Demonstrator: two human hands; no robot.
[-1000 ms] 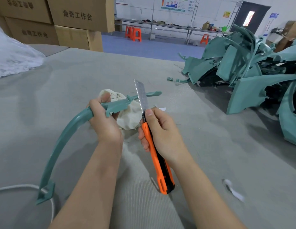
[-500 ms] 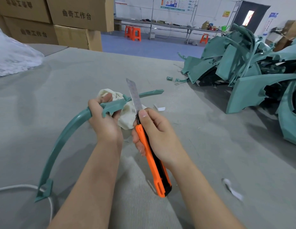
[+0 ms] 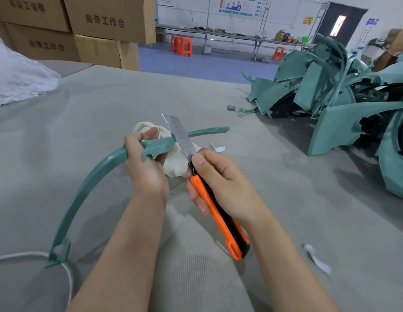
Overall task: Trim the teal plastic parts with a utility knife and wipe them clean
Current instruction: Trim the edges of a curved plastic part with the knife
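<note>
The left hand (image 3: 146, 167), centre frame, has its fingers and thumb curled round the curved teal strip (image 3: 88, 194), holding it above the grey tabletop (image 3: 106, 104). The strip arcs from a bracket end at lower left to a thin tip right of centre. A cream cloth (image 3: 173, 167) is bunched behind that hand, touching the strip; whether it is also gripped cannot be determined.

The right hand (image 3: 220, 188) grips the orange-and-black utility knife (image 3: 216, 219), thumb on the spine at the blade base. The extended blade (image 3: 180, 136) points to the upper left and crosses the strip just beside the left hand.

A pile of teal parts (image 3: 331, 104) lies at upper right, well apart. White scraps (image 3: 317, 260) lie at lower right.
</note>
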